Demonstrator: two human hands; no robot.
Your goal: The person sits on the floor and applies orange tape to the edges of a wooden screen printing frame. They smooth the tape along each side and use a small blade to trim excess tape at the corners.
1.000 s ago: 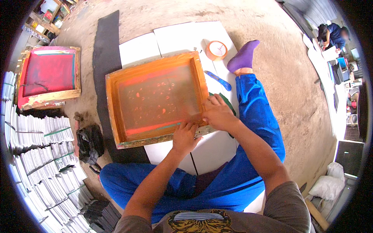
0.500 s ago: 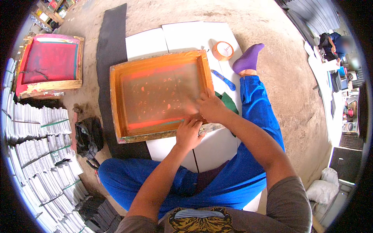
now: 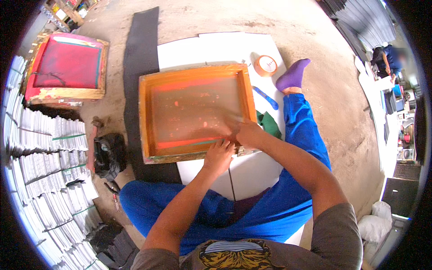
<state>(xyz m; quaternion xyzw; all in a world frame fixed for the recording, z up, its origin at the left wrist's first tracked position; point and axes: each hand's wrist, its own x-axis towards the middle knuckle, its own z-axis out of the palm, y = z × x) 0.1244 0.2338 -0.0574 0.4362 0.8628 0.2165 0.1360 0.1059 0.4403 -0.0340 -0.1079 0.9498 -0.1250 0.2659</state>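
Observation:
In front of me lies a silk-screen frame (image 3: 143,117), with orange-brown wooden sides around a brownish, see-through mesh (image 3: 189,108) marked with bright orange patches. My left hand (image 3: 218,157) hooks its fingers over the near rim, close to the right corner. My right hand (image 3: 249,134) is inside that corner, its fingers drawn together against the mesh. Motion smears those fingertips, and whatever is in them does not show clearly. Right of the frame are a blue utility knife (image 3: 265,97), a green scrap (image 3: 269,124) and a roll of orange tape (image 3: 265,65).
White boards (image 3: 202,51) and a black strip (image 3: 140,58) lie beneath the frame. A second screen with red mesh (image 3: 67,63) is at far left. Tied paper stacks (image 3: 36,135) and a black bag (image 3: 109,155) stand left. Another person (image 3: 391,58) works at far right.
The whole view has shifted, so the frame appears farther right. My right hand has moved nearer and slightly left relative to the frame. My left hand stays at the near rim.

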